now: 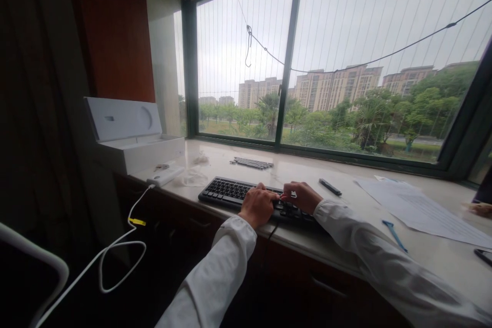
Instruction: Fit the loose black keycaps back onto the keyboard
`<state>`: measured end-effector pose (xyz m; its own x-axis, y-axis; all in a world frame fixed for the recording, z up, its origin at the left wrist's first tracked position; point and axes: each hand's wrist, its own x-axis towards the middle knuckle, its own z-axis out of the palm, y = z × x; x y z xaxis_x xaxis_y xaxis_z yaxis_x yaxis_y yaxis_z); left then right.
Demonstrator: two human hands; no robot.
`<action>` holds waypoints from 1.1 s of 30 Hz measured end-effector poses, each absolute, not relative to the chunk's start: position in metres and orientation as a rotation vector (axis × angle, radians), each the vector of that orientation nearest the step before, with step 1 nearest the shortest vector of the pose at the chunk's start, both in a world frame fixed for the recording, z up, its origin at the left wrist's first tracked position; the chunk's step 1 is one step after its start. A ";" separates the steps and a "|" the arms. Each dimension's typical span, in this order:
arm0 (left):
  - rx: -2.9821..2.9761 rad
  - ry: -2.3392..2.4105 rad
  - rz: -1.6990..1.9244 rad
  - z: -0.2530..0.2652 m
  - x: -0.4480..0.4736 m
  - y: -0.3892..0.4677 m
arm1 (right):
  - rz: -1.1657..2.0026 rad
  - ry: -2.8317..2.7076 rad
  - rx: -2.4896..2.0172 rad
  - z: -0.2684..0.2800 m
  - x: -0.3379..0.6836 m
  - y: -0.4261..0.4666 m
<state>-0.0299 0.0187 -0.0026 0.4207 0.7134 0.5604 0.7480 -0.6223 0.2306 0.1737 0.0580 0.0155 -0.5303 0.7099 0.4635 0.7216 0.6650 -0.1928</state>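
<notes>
1. I can see two long sleeves on this person, both white and going greyish where the light from outside misses them.
2. The left sleeve (220, 270) is loose and roomy, with soft folds along the forearm.
3. The right sleeve (388, 253) matches it, creased all along its length.
4. Each ends in a gathered cuff, left cuff (246, 227) and right cuff (325, 209) both puckered snugly at the wrist.
5. Left hand (258, 206) and right hand (303, 197) are both bare.
6. The cloth looks plain and thin.
</notes>
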 end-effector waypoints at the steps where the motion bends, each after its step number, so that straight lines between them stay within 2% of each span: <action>1: -2.601 -1.351 -0.979 -0.003 -0.030 0.019 | -0.027 -2.371 -1.109 0.016 0.174 0.058; 17: -2.560 -1.384 -0.929 0.005 -0.030 0.006 | -0.034 -2.421 -1.098 0.019 0.171 0.058; 33: -2.544 -1.397 -0.924 -0.002 -0.029 0.011 | -0.171 -2.589 -0.768 0.017 0.186 0.056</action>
<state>-0.0294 0.0114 -0.0015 0.3966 0.7355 0.5493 0.7932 -0.5757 0.1982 0.1859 0.0562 0.0170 -0.7533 0.4908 0.4379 0.5441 0.8390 -0.0043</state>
